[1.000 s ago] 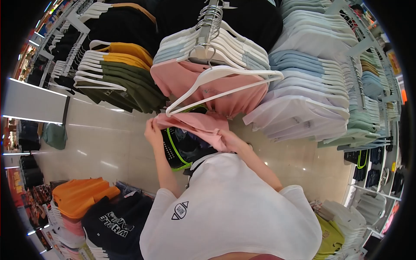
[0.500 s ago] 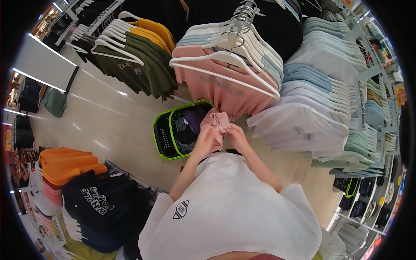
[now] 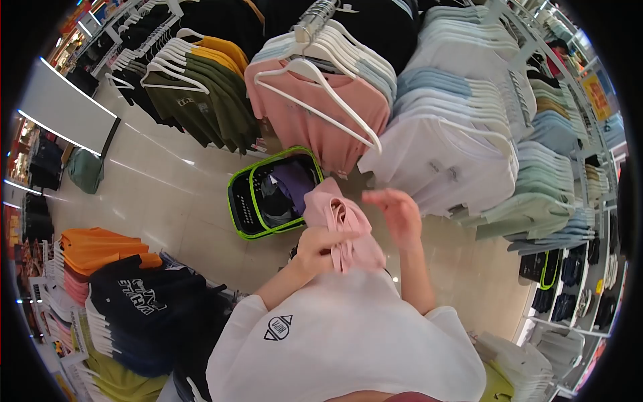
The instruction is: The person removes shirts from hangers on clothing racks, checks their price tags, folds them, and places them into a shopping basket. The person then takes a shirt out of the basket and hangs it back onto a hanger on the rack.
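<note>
A bunched pink shirt [image 3: 358, 231] hangs in front of my white top. My left hand [image 3: 320, 249] grips it from the left side, fingers closed round the cloth near its collar. My right hand [image 3: 400, 216] is raised just right of the shirt, apart from it, with fingers extended and nothing held. Left of the shirt, on the floor, stands a black shopping basket [image 3: 244, 211] with a green rim. Dark and purple clothes [image 3: 295, 184] lie in it.
A bare white hanger [image 3: 335, 100] hangs before a row of pink shirts [image 3: 295, 124] ahead. White shirts [image 3: 442, 164] fill the rack at right, olive shirts [image 3: 207, 110] the left. Behind me at left hang orange [image 3: 104, 251] and black shirts [image 3: 151, 288]. Tiled floor [image 3: 161, 181] runs between racks.
My right hand has let go of the pink shirt and moved right, opening. The shirt now hangs looser in my left hand, closer to me. My view has shifted slightly.
</note>
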